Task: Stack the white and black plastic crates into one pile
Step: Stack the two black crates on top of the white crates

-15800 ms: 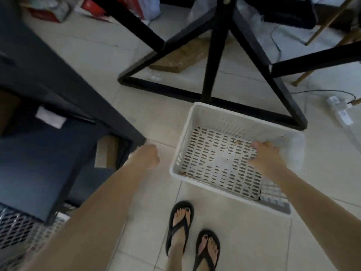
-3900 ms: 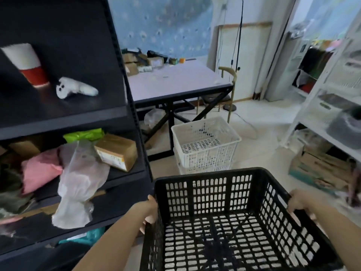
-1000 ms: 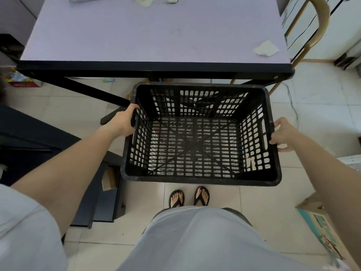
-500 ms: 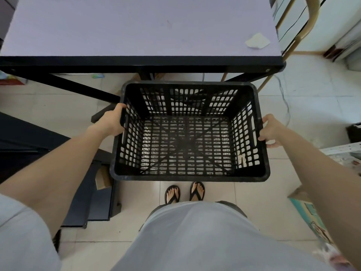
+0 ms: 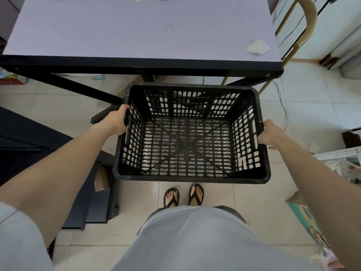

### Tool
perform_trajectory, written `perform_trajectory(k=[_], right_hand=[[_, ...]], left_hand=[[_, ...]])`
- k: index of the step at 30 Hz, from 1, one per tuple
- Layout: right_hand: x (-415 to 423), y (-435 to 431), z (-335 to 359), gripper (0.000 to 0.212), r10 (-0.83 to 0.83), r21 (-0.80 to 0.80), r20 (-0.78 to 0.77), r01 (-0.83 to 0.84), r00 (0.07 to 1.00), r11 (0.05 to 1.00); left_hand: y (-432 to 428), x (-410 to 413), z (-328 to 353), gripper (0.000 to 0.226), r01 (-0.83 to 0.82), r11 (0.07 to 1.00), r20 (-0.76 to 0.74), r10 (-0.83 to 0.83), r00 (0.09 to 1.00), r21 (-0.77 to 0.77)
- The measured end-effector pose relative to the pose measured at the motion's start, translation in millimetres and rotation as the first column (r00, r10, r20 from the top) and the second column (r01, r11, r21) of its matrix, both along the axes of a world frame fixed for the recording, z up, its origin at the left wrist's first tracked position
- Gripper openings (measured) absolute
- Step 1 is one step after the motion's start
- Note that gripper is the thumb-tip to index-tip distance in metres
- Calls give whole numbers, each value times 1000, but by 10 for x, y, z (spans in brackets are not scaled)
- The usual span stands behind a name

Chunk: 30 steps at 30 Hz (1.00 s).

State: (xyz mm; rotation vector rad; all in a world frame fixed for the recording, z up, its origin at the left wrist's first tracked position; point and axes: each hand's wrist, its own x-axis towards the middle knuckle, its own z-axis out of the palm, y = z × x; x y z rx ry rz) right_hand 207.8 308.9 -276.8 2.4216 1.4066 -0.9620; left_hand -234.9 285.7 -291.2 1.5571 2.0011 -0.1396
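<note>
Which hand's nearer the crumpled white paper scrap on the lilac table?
Right. The right hand grips the black plastic crate on the side below the white paper scrap; the left hand grips the opposite wall, farther away.

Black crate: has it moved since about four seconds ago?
Yes. The black crate has been carried forward: its far rim now lies just short of the near edge of the table.

Left hand (image 5: 117, 122), empty earlier, now grips left wall of black crate (image 5: 193, 176); right hand (image 5: 270, 133), earlier reaching into white crate on floor, now grips right wall; black crate, seconds ago well short of table (image 5: 136, 32), now just before its near edge; white crates, then visible ahead, no longer in sight; gaze turns from forward to downward.
</note>
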Motion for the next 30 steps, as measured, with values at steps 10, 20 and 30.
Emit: perform_trajectory(k=[10, 20, 30], right_hand=[[-410, 57, 188, 68, 132, 53, 184, -144, 974, 988], [-1436, 431, 505, 59, 655, 158, 95, -661, 749, 733], [-2927, -400, 763, 53, 994, 171, 50, -981, 100, 90]], left_hand=[[-94, -110, 163, 78, -33, 999, 19, 33, 999, 38], [-890, -114, 606, 38, -279, 953, -52, 286, 957, 113], [-2758, 32, 1069, 28, -633, 771, -141, 636, 759, 72]])
